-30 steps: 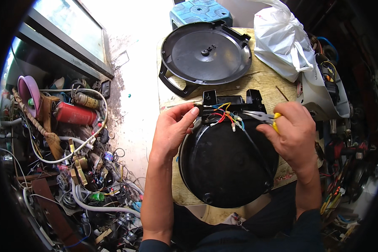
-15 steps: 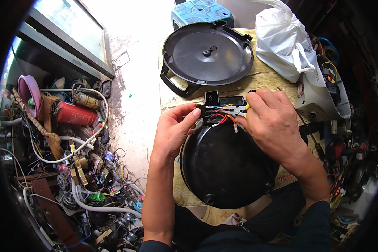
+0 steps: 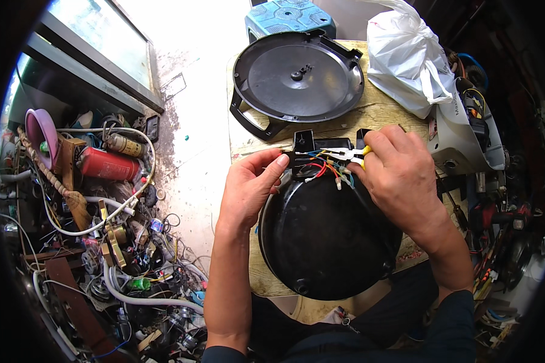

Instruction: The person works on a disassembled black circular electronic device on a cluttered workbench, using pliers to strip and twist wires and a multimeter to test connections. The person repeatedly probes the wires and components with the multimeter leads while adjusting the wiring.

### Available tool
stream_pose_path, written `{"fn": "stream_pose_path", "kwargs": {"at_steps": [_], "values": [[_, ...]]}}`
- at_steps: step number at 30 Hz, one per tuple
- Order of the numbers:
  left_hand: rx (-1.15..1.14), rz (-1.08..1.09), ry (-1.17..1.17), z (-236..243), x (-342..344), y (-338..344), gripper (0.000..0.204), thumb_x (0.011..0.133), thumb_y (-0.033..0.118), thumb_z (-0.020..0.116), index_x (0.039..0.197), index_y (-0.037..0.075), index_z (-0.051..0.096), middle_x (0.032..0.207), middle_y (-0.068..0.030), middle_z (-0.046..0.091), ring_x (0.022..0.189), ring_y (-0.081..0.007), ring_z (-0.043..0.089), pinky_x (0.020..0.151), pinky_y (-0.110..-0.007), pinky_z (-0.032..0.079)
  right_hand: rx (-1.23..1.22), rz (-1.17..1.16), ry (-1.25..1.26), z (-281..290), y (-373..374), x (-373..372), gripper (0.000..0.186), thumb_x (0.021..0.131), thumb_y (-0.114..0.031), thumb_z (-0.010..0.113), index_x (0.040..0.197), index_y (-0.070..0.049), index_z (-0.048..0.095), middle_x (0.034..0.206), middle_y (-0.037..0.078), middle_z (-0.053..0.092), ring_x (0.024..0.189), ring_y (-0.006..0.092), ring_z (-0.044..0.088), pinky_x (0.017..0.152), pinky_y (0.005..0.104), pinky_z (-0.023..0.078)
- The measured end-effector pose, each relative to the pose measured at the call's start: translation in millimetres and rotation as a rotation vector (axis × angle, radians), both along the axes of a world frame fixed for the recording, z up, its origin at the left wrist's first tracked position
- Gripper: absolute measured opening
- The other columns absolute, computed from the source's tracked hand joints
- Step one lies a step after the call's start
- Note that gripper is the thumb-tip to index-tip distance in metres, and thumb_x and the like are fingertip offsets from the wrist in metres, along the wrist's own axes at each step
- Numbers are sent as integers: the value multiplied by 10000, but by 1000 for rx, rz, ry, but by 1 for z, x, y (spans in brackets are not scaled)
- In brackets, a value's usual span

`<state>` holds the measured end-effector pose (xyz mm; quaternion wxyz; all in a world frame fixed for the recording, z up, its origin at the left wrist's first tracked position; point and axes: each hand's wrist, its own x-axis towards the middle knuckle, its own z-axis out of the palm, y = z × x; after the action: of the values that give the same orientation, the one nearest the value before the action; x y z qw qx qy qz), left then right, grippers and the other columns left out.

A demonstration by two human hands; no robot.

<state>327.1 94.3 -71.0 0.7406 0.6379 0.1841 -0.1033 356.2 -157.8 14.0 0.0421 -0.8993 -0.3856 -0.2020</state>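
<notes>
A round black plastic housing [image 3: 327, 239] lies near me on the wooden table, with a bracket at its far edge and a bundle of coloured wires [image 3: 333, 172] spilling over it. My left hand [image 3: 245, 187] pinches something small and dark at the bracket's left side, perhaps a wire end or part. My right hand [image 3: 399, 178] grips pliers [image 3: 348, 154] by their yellow handles, jaws pointing left across the wires; whether the jaws grip a wire is unclear. Beyond lies a black round plastic cover [image 3: 297, 66] with a handle.
A white plastic bag [image 3: 406, 66] and a grey casing [image 3: 463, 139] with parts sit at the right. A blue stool [image 3: 290, 15] stands behind. The left floor holds piled cables, scrap, a red cylinder [image 3: 109, 164] and a broom [image 3: 75, 202], beside a glazed frame [image 3: 118, 42].
My right hand and the pliers have moved left and up from a second ago, so the jaws now lie across the wires, nearer my left hand. My left hand stays in place.
</notes>
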Motion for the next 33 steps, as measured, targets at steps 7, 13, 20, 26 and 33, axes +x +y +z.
{"fn": "stream_pose_path", "kwargs": {"at_steps": [7, 13, 20, 26, 33], "values": [[-20, -4, -18, -3, 0, 0, 358, 973, 249, 796, 1201, -20, 736, 860, 14, 693, 704, -53, 585, 612, -210, 478, -91, 23, 32, -3, 3, -2, 202, 701, -152, 806, 758, -22, 663, 1032, 86, 650, 963, 249, 613, 769, 411, 476], [-24, -8, -32, -3, 0, 0, 371, 973, 239, 794, 1218, -32, 732, 850, 17, 688, 699, -50, 581, 609, -214, 477, -24, 80, -92, -11, 16, 4, 73, 676, -103, 697, 649, -59, 645, 851, 53, 568, 855, 223, 549, 678, 358, 407], [-7, -19, -38, 1, 0, 0, 390, 970, 239, 797, 1233, -40, 725, 868, 10, 692, 713, -55, 585, 622, -220, 482, -72, 93, -98, -15, 19, 8, 77, 700, -92, 690, 647, -70, 639, 834, 61, 552, 846, 222, 540, 678, 357, 398], [-10, -25, -24, -1, 0, 3, 397, 971, 202, 789, 1272, -44, 707, 941, -14, 717, 732, -60, 595, 627, -209, 498, -66, 103, -116, -20, 22, 9, 69, 701, -98, 693, 661, -67, 645, 819, 63, 537, 829, 222, 528, 669, 360, 383], [-9, -38, -23, 3, 1, 1, 388, 973, 175, 783, 1284, -44, 704, 974, -22, 726, 734, -63, 596, 628, -204, 504, -75, 111, -130, -20, 22, 9, 65, 697, -104, 697, 668, -65, 654, 810, 60, 523, 808, 222, 518, 661, 359, 368]]}}
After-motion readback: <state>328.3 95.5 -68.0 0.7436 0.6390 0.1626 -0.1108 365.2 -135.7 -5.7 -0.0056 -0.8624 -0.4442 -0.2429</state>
